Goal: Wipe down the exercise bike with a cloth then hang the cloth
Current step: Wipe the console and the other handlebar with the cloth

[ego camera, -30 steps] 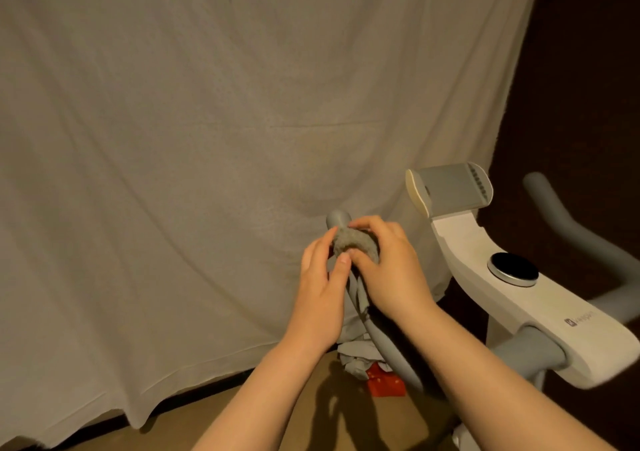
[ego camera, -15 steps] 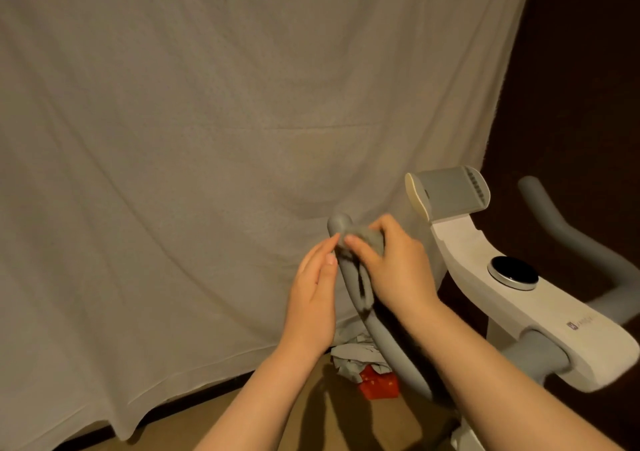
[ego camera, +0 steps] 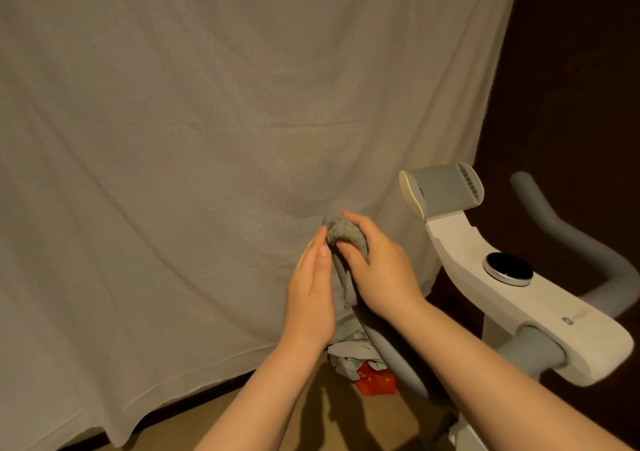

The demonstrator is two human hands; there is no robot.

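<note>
Right hand (ego camera: 381, 270) pinches the soft grey terry cloth (ego camera: 341, 230) over the grey handlebar tip (ego camera: 346, 277); left hand (ego camera: 311, 294), fingers straight, presses beside it. Cloth appears light, limp; grip bunched folds.

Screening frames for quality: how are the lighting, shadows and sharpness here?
Head view: dim, warm light; room at right nearly black; arm shadows on the floor; right hand and cloth fairly sharp; bike console edge smeared lower right; wide-angle bending near the borders.
</note>
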